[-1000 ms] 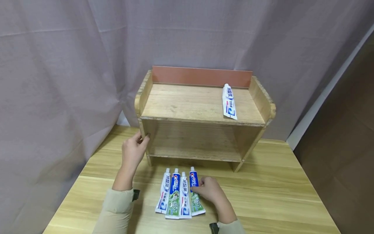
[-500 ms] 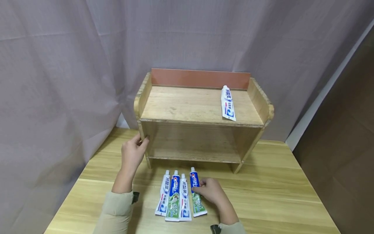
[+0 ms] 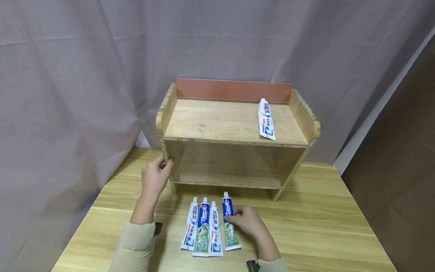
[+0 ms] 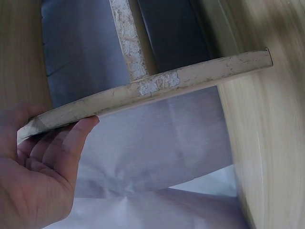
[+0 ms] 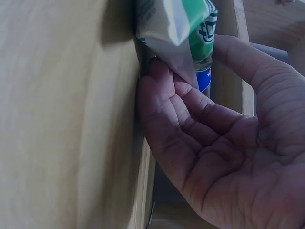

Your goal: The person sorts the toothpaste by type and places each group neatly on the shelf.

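My left hand (image 3: 155,175) grips the left side panel of a small wooden shelf (image 3: 217,122); the left wrist view shows its fingers against one face of the panel (image 4: 200,71). My right hand (image 3: 249,221) pinches a blue and green toothpaste tube (image 3: 229,226) between thumb and fingers, its white cap pointing toward the shelf. In the right wrist view, the fingers reach beneath that tube (image 5: 204,36). Left of it lie a blue and green tube (image 3: 202,226) and two white tubes, one in the middle (image 3: 215,228) and one outermost (image 3: 191,224).
Another white toothpaste tube (image 3: 266,120) lies on the shelf's top board, toward the right, cap to the back. A reddish-brown strip (image 3: 234,90) lines the back edge. Grey cloth (image 3: 217,37) hangs behind the wood-grain table (image 3: 326,219). A brown surface (image 3: 401,151) stands at right.
My right hand has shifted the blue and green tube slightly right and forward, widening the gap to the white tube beside it. My left hand keeps its grip on the shelf.
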Tool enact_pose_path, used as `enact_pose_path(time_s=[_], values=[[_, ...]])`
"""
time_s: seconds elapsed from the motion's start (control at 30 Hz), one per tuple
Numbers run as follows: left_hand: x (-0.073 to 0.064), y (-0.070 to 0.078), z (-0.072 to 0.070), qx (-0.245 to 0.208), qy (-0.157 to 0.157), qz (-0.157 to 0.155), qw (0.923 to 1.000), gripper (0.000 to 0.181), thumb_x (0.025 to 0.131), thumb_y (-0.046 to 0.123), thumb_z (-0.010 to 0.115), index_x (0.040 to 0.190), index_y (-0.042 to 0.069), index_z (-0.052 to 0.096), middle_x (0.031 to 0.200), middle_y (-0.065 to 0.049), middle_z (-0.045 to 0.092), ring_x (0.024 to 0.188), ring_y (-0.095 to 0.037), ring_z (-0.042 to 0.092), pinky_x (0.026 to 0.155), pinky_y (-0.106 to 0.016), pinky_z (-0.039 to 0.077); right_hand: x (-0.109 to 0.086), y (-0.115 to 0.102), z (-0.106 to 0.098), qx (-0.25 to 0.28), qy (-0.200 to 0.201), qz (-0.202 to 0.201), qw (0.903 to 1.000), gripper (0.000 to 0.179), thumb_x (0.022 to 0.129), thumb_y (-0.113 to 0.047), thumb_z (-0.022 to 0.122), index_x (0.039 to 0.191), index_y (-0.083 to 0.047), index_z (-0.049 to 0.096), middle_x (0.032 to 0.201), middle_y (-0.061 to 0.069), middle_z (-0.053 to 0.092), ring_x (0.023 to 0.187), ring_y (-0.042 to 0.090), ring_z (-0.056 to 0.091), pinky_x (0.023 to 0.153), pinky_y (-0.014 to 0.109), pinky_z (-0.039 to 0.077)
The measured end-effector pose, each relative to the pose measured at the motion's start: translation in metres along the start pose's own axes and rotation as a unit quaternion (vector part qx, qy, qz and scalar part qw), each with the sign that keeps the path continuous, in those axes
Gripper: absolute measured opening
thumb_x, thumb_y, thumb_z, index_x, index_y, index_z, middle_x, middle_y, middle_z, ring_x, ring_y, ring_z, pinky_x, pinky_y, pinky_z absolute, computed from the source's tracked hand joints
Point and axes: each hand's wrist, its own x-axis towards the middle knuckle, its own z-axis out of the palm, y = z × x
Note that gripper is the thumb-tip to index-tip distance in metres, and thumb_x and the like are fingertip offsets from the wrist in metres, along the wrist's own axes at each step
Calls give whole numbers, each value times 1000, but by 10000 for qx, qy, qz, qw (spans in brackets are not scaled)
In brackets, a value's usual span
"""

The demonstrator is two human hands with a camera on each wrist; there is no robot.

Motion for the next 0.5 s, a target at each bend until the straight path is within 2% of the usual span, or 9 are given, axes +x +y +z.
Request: enact_pose_path(time_s=[0.3,0.5], values=[[-1,0,0,58,-10,-176,9998,21,93,19,70,108,6,77,96,-19,75,84,-37,74,65,-45,64,-1,-2,-1,62,-15,-9,10000,31,80,-32,83,75,-8,63,63,-3,56,57,13,48,52,24,43],[0,2,-1,40,-60,-217,9997,23,94,19,69,111,6,76,101,-20,74,85,-38,74,67,-43,64,-1,-2,-2,48,-32,20,10000,34,80,-35,83,73,-9,62,61,-3,55,56,12,48,51,23,43]])
